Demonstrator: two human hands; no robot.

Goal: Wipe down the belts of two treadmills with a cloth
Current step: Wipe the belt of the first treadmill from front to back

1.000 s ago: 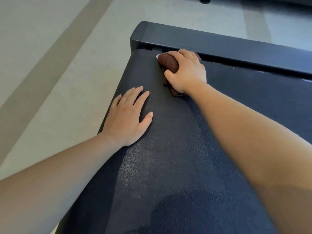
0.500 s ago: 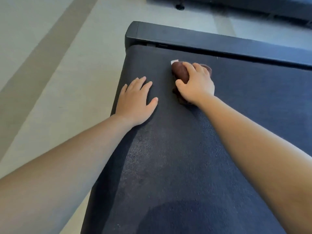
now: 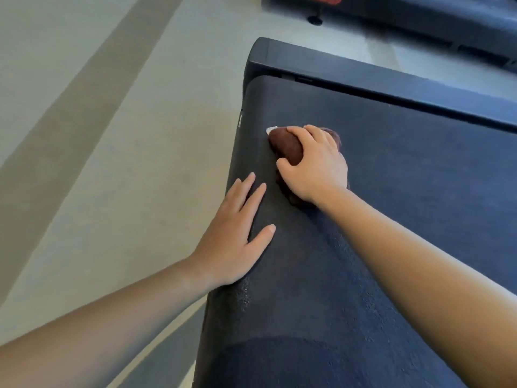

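A dark treadmill belt (image 3: 405,191) fills the right and lower part of the view. My right hand (image 3: 316,166) presses a bunched brown cloth (image 3: 286,145) with a small white tag onto the belt, near its left edge. My left hand (image 3: 235,236) lies flat on the belt's left edge, fingers spread, just below and left of the cloth, holding nothing. Much of the cloth is hidden under my right hand.
The black end rail (image 3: 363,77) of the treadmill crosses behind the belt. Grey floor (image 3: 98,163) with a darker stripe lies to the left. Part of another dark machine (image 3: 419,15) with a round foot stands at the top right.
My right hand has drawn the cloth back from the end rail toward me along the belt. My left hand stays flat at the belt's left edge.
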